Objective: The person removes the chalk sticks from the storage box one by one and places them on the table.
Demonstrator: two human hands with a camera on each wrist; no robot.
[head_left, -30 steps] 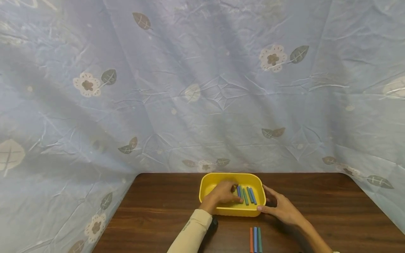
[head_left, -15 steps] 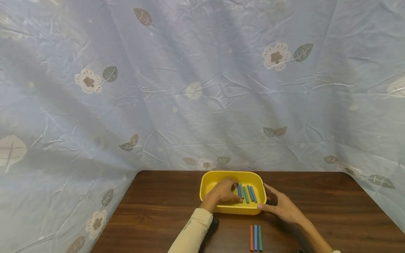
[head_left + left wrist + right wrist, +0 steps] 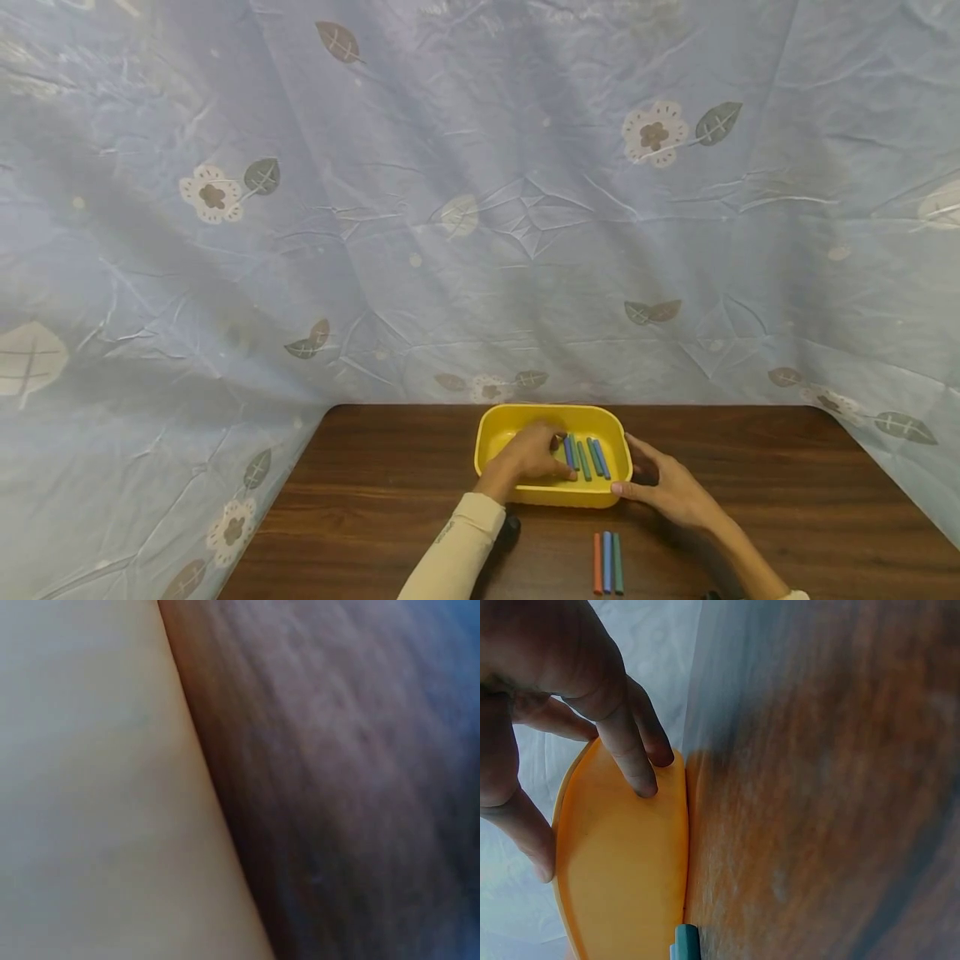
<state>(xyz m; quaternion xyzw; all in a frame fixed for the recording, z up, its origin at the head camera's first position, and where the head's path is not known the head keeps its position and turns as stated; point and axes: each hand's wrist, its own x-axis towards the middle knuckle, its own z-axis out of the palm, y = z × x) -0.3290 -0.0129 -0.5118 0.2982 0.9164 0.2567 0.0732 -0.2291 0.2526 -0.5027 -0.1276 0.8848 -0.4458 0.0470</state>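
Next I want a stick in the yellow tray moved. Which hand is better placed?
Probably the left hand: it reaches into the yellow tray, close beside the sticks there. The right hand touches the tray from outside, seemingly better suited to steadying it.

Screened-off spot of uncertain type; home, office or studio, impossible to tell. Cloth [image 3: 450, 142], pale blue, creased, printed with flowers [image 3: 655, 134] and leaves [image 3: 339, 42], hung behind and at both sides. Table [image 3: 375, 483], dark brown, wood-grained, round-cornered, set right up to cloth.
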